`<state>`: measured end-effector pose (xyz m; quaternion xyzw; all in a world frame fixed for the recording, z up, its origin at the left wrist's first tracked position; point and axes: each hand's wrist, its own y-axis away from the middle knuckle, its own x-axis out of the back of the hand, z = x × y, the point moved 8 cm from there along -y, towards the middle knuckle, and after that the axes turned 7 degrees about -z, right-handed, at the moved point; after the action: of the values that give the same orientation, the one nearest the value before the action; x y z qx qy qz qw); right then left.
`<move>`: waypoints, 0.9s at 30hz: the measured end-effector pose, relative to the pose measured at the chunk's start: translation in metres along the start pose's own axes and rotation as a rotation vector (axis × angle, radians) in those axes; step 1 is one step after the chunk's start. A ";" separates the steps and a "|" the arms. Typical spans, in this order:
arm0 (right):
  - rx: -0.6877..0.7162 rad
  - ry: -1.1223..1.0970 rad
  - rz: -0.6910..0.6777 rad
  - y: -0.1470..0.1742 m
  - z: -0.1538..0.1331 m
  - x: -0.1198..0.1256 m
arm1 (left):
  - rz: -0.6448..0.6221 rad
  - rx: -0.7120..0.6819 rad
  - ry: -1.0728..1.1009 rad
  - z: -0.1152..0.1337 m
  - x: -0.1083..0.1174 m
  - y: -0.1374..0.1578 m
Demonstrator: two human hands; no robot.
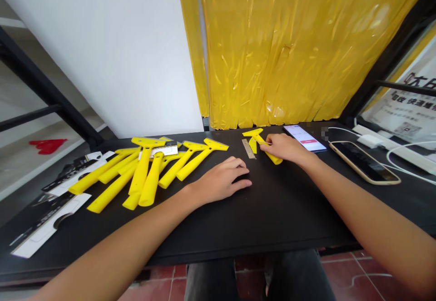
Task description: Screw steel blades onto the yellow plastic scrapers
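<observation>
My left hand (223, 179) rests on the black table with its fingers loosely spread and nothing in them. To its right, my right hand (282, 146) is closed over a yellow scraper (252, 132) lying on the table. A thin rod-like piece shows at my right fingertips; its kind is too small to tell. The scraper's handle runs partly beneath that hand. Beside the scraper's head lies a flat greyish-tan strip (249, 148), with another small yellow piece (252, 145) next to it. Left of my left hand, several yellow scrapers (145, 167) lie in an overlapping pile.
White and black cardboard sleeves (51, 228) lie at the table's left. On the right are a lit phone (304, 138), a dark phone (364, 162), a charger (369, 141) with white cables and a power strip (402, 151). Yellow film (289, 51) hangs behind. A red object (47, 146) sits on the left shelf.
</observation>
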<state>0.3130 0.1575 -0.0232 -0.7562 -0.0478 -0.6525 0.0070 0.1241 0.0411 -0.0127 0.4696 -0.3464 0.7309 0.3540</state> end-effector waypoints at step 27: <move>0.163 0.145 0.204 0.009 -0.012 0.019 | 0.020 0.095 -0.093 -0.009 0.004 0.003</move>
<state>0.3051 0.1493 -0.0020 -0.7048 -0.0231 -0.6954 0.1380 0.1164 0.0480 -0.0126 0.5160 -0.3323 0.7272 0.3075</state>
